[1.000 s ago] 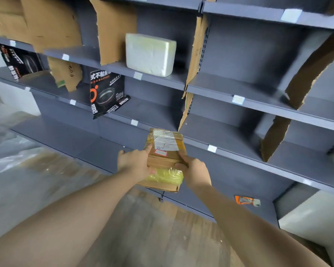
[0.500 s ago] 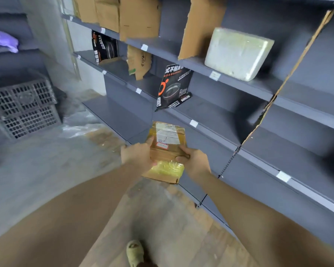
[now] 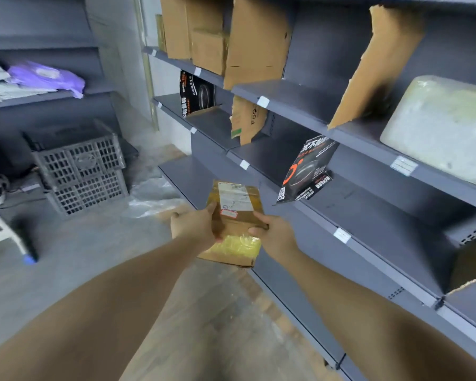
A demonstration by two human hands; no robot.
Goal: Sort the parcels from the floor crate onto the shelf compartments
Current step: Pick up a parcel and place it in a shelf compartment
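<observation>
I hold the parcel (image 3: pixel 237 215) in the air with both hands, in front of the grey shelf (image 3: pixel 349 204). My left hand (image 3: pixel 194 225) grips its left edge and my right hand (image 3: pixel 275 235) its right edge, fingers closed on the cardboard. The grey crate (image 3: pixel 80 171) stands on the floor, well apart at the left.

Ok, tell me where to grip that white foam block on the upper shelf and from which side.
Grip the white foam block by its two short ends, coming straight in from the aisle. It lies flat and wide, too broad for one hand, and the cardboard divider crowds its left end, so hands must slide in carefully.
</observation>
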